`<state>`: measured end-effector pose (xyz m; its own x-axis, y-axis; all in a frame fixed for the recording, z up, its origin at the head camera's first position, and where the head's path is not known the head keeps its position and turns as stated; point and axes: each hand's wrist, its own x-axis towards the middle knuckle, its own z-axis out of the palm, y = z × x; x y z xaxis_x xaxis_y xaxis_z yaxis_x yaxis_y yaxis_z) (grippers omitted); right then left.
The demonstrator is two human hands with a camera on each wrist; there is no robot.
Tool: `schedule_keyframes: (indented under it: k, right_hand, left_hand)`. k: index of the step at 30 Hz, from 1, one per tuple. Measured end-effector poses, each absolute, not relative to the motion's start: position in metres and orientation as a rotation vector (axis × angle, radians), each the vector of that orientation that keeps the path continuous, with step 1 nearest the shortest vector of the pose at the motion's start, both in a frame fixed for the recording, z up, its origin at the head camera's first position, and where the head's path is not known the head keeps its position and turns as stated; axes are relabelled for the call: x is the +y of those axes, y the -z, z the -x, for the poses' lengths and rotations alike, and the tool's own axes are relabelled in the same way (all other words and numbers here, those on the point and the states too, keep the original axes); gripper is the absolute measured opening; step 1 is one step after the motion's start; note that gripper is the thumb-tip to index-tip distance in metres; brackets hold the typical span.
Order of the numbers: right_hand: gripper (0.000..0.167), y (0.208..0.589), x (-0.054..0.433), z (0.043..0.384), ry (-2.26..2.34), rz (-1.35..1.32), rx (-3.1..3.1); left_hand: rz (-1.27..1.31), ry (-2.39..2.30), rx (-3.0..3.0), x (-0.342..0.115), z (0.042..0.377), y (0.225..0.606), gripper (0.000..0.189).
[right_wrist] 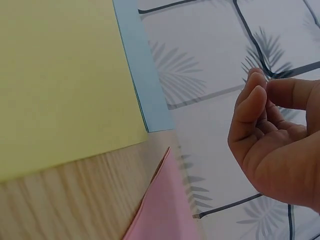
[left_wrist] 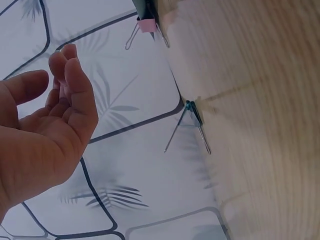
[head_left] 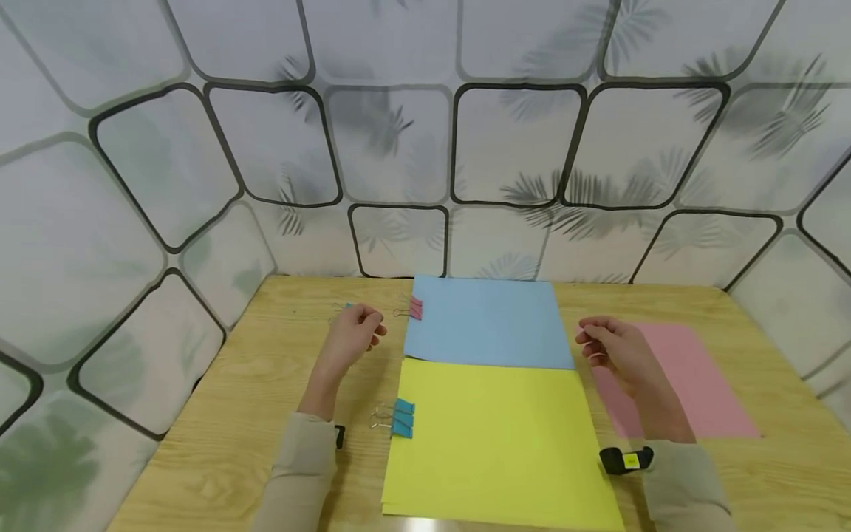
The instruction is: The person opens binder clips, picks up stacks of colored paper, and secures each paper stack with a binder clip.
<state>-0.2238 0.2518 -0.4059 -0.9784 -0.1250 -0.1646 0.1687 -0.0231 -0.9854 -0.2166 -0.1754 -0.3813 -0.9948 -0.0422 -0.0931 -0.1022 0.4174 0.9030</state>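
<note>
My left hand (head_left: 354, 332) hovers left of the blue paper (head_left: 488, 321), fingers loosely curled and holding nothing. Past it a teal binder clip (left_wrist: 195, 114) sits on the table, mostly hidden by that hand in the head view. My right hand (head_left: 618, 351), also loosely bent and without anything in it, hangs over the near-left part of the pink paper (head_left: 698, 391). Between the hands lies yellow paper (head_left: 499, 443), with what look like two blue binder clips (head_left: 402, 421) on its left edge. A pink binder clip (head_left: 415, 308) grips the blue paper's left edge.
The wooden table (head_left: 246, 414) meets a patterned curtain (head_left: 399, 162) at its back and both sides. Blue paper reaches the table's far edge, and yellow paper adjoins it on the near side. Wire handles of the clips stick out leftward from the papers.
</note>
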Motion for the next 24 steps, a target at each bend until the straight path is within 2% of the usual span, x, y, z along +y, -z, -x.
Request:
schedule_keyframes:
  k: [24]
  right_hand:
    - [0.014, 0.399, 0.261, 0.217, 2.193, 0.031, 1.966]
  left_hand:
    - [0.294, -1.541, 2.622, -0.22, 0.228, 0.383, 0.046]
